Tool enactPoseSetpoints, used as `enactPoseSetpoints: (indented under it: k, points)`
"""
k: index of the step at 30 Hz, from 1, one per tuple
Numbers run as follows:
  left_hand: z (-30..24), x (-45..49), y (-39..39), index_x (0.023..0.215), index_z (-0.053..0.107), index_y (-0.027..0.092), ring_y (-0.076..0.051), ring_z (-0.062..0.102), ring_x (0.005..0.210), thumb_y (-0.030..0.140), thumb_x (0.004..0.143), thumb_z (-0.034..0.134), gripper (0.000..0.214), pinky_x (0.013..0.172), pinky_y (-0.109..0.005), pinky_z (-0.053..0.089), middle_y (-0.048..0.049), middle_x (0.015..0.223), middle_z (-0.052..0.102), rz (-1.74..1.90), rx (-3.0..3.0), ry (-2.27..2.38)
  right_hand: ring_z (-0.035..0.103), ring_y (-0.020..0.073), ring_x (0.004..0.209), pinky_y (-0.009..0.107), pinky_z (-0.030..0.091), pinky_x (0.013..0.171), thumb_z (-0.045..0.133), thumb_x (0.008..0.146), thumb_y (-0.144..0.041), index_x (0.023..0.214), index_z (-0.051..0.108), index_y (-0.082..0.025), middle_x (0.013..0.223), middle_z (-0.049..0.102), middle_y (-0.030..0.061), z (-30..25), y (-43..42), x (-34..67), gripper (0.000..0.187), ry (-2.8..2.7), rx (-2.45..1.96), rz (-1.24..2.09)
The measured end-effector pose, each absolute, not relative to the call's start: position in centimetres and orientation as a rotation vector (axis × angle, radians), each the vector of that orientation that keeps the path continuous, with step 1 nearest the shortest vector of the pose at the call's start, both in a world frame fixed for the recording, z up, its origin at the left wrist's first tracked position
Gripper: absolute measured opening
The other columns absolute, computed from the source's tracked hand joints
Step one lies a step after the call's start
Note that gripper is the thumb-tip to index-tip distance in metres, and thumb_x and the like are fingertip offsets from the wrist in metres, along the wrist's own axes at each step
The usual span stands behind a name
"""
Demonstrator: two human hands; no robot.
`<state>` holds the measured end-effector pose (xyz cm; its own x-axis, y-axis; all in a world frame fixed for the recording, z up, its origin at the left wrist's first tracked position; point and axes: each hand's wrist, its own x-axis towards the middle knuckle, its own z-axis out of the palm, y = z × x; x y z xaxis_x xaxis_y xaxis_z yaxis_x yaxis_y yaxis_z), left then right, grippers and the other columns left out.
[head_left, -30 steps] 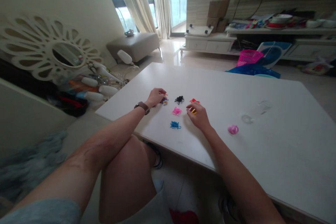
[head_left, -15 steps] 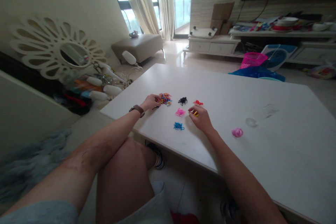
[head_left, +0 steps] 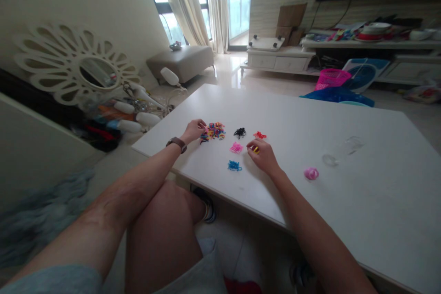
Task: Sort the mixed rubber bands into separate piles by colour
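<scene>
Small rubber bands lie in piles on a white table (head_left: 292,124). At the left edge of the mixed, many-coloured pile (head_left: 215,131) is my left hand (head_left: 194,131), its fingertips pinched on what looks like a small rubber band. My right hand (head_left: 263,155) has its fingers curled around yellow rubber bands (head_left: 256,149); their lower part is hidden. Between the hands are a black pile (head_left: 240,132), a pink pile (head_left: 236,147) and a blue pile (head_left: 234,165). Just beyond my right hand lies a small red pile (head_left: 260,134).
A pink rounded object (head_left: 311,174) sits right of my right arm. Farther right are a clear round piece (head_left: 330,160) and a clear container (head_left: 353,145). Lamp parts and a flower-shaped mirror (head_left: 98,72) stand off the table's left side. My knee is under the near edge.
My left hand has drawn back slightly to the left and up from the mixed pile, uncovering more bands at its left edge. My right hand has barely moved.
</scene>
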<state>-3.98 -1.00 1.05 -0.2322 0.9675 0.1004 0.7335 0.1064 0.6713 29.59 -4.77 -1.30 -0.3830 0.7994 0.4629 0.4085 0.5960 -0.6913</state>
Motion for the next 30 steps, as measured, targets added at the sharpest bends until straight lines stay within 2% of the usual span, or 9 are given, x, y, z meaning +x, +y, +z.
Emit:
enactPoseSetpoints:
  k: [8, 21, 30]
  points:
    - [0.5, -4.8, -0.5, 0.084, 0.068, 0.014, -0.021, 0.071, 0.078, 0.013, 0.059, 0.073, 0.026, 0.065, -0.026, 0.051, -0.0085, 0.089, 0.073, 1.087, 1.486, 1.923, 0.061, 0.0146, 0.071, 0.028, 0.047, 0.069, 0.057, 0.082, -0.011, 0.080, 0.063, -0.020, 0.084, 0.062, 0.0015, -1.1, -4.9, 29.6, 0.011, -2.032, -0.940, 0.599]
    - [1.4, -3.2, -0.3, 0.083, 0.072, 0.014, -0.016, 0.064, 0.068, 0.023, 0.061, 0.076, 0.025, 0.060, -0.025, 0.048, -0.0071, 0.077, 0.074, 1.078, 1.490, 1.851, 0.062, 0.0153, 0.072, 0.029, 0.047, 0.070, 0.057, 0.083, -0.012, 0.081, 0.064, -0.020, 0.085, 0.063, 0.0021, -0.9, -5.1, 29.5, 0.011, -2.063, -0.955, 0.593]
    - [1.3, -3.5, -0.8, 0.085, 0.072, 0.013, -0.018, 0.067, 0.067, 0.031, 0.067, 0.077, 0.027, 0.058, -0.025, 0.048, -0.0078, 0.073, 0.073, 1.037, 1.495, 1.853, 0.061, 0.0149, 0.072, 0.029, 0.047, 0.072, 0.058, 0.083, -0.012, 0.081, 0.064, -0.020, 0.086, 0.063, 0.0020, -0.9, -5.1, 29.4, 0.011, -2.084, -0.965, 0.596]
